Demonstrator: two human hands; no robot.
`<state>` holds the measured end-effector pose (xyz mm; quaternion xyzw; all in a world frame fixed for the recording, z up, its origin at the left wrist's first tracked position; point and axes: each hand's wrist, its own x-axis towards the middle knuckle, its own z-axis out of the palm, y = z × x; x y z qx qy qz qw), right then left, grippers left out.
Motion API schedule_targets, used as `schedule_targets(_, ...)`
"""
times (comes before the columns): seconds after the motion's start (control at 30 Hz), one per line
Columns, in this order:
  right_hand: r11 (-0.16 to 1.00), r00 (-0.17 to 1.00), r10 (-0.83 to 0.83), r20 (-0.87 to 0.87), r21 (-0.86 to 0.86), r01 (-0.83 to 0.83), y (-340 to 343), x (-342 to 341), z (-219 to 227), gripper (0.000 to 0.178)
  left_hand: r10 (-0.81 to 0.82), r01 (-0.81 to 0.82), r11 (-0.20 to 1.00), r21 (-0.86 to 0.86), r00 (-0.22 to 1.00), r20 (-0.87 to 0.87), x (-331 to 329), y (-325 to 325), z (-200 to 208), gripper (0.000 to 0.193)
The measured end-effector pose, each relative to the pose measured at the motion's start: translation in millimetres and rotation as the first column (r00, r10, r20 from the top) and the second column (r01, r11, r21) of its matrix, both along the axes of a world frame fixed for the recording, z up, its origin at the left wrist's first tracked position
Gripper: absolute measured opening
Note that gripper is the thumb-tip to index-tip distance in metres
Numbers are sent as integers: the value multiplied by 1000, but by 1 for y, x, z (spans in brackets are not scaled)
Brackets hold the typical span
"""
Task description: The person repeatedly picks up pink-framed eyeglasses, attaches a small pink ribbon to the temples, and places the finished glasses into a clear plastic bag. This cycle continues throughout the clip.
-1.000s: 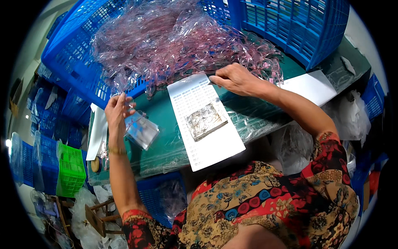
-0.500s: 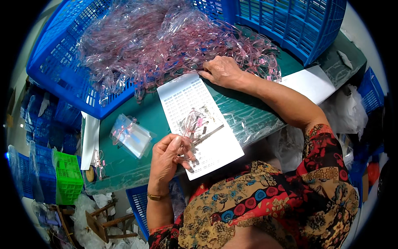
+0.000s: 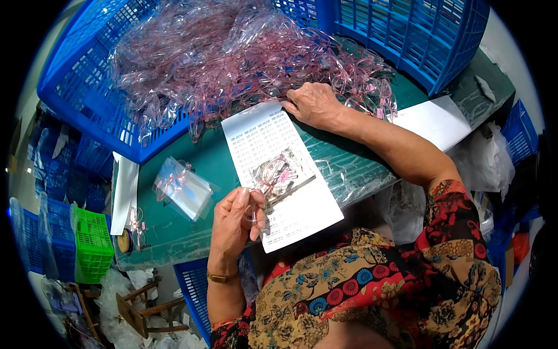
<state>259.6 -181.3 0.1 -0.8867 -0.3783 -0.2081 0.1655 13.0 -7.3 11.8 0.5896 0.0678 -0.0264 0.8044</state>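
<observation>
One pair of glasses (image 3: 272,179): we find it pinkish and clear-framed, with a pink tag, lying across a flat block (image 3: 303,164) on a printed sheet (image 3: 311,212); we take that sheet as dial centre, 12 pointing away from the person.
Left hand (image 3: 235,218): at 8 o'clock, fingers bent, thumb and fingertips pinched together on the near end of those glasses; we note a gold-toned band (image 3: 222,278) at the wrist.
Right hand (image 3: 317,104): at 1 o'clock, half curled, knuckles up, beside the sheet's far edge; we cannot tell whether its fingertips grip anything.
Tangled pile (image 3: 250,64): at 12 o'clock, pinkish clear frames spilling from a tilted blue basket (image 3: 104,131) onto the green table (image 3: 215,157).
Clear bags (image 3: 195,199): at 9 o'clock, stacked flat, another frame (image 3: 176,179) on top.
Second blue basket (image 3: 415,35): at 1 to 2 o'clock, we see its slatted side.
White paper (image 3: 433,121): at 2 o'clock, flat on the table.
</observation>
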Motion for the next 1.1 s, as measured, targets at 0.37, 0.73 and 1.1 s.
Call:
schedule_targets(0.37, 993, 993, 16, -116, 121, -2, 0, -8, 11, 48, -46, 46, 999, 0, 999, 16, 6, 2, -5, 42)
schedule_targets(0.73, 865, 570, 500, -652, 398, -304, 3, -125, 43, 35, -51, 53, 997, -61, 998, 39, 6, 6, -10, 41)
schedule_targets(1.1, 902, 738, 432, -518, 258, -347, -2, -141, 43, 43, -64, 68, 995, -69, 996, 60, 5, 6, -8, 40)
